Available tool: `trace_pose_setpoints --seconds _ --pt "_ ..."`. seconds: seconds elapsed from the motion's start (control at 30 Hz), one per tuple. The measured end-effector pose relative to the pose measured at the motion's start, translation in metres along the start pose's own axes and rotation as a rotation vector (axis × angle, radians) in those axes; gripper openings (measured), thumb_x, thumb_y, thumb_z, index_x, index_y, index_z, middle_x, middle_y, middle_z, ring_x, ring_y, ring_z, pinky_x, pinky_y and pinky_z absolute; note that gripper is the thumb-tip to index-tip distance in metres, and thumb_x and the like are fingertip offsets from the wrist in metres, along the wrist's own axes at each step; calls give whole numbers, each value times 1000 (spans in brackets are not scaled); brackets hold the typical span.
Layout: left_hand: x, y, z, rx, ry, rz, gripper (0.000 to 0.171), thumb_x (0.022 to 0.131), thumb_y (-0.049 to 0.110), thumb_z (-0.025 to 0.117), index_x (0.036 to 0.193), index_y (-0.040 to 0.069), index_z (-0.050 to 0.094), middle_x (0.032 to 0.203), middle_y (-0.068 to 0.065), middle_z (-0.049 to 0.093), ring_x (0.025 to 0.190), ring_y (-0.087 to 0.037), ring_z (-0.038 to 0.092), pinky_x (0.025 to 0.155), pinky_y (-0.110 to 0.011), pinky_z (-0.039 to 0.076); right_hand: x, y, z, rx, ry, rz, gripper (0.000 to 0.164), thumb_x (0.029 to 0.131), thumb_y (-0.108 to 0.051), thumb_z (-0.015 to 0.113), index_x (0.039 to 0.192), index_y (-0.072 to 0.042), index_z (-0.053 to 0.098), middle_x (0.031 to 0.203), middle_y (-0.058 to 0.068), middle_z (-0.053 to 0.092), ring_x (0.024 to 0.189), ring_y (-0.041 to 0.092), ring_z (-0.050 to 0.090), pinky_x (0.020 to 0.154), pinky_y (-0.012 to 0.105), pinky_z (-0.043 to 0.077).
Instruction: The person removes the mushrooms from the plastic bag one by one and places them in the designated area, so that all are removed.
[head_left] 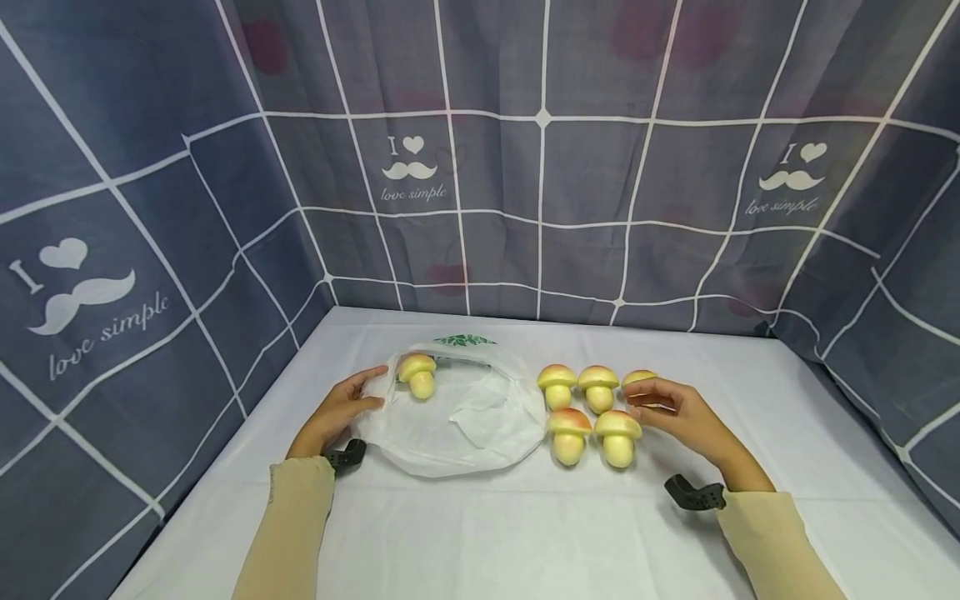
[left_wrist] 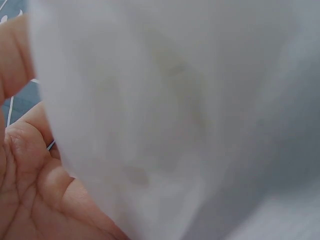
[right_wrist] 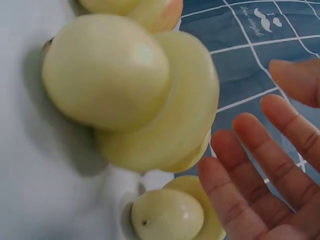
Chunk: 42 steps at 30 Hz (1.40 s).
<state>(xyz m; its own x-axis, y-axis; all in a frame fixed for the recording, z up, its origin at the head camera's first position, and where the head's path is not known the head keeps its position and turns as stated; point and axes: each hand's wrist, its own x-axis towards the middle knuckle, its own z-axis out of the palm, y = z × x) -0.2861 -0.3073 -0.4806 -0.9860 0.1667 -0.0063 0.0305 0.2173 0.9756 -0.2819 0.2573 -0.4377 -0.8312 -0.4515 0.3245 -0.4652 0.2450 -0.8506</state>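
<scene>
A thin white plastic bag (head_left: 427,446) with a green print lies on the table, its mouth spread wide. One yellow mushroom-shaped piece (head_left: 422,383) is at the left side of that mouth. My left hand (head_left: 339,410) touches the bag's left edge, thumb and fingers apart; in the left wrist view the bag hides some fingertips. To the right of the bag stand several similar mushrooms (head_left: 568,446) with reddish-tinged caps. My right hand (head_left: 678,412) is beside the back right mushroom (head_left: 639,377), partly covering it. In the right wrist view its fingers are spread with nothing between them.
A white cloth covers the table (head_left: 480,542). Dark grey-blue curtains (head_left: 495,167) with white grid lines rise behind it and at both sides. Each wrist carries a black camera mount (head_left: 693,493).
</scene>
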Motion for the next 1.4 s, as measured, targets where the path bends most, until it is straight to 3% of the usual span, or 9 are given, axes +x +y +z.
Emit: trace_pose_setpoints --seconds 0.17,0.37,0.7,1.0,1.4 --pt "0 -1 1 -14 -2 18 72 101 -1 67 165 -8 34 176 -27 18 160 -44 21 97 -10 44 6 -7 2 6 -12 1 30 102 3 70 128 17 65 127 -4 70 112 8 72 90 21 58" --pt "1 -2 1 -36 -6 43 71 101 -4 67 164 -9 34 175 -29 20 158 -42 24 98 -12 45 15 -15 4 -2 -47 76 37 103 -4 70 133 16 63 127 1 74 113 6 71 85 27 60" --pt "1 0 1 -40 -4 30 72 101 -3 67 165 -8 33 176 -27 20 159 -41 22 98 -11 44 27 -23 8 -9 -90 71 37 102 -2 71 134 13 64 133 32 67 117 14 71 92 23 57" --pt "2 -2 2 -49 -6 16 73 101 -4 66 165 -7 33 176 -27 21 158 -42 26 97 -13 46 39 -27 22 -11 -94 67 38 102 -6 72 135 12 65 133 29 69 119 23 71 95 23 56" --pt "2 -1 2 -30 0 16 72 101 -3 67 165 -8 33 175 -29 23 156 -42 28 96 -13 47 61 -35 36 40 -109 55 36 102 -3 70 136 10 66 137 34 65 124 39 68 96 27 57"
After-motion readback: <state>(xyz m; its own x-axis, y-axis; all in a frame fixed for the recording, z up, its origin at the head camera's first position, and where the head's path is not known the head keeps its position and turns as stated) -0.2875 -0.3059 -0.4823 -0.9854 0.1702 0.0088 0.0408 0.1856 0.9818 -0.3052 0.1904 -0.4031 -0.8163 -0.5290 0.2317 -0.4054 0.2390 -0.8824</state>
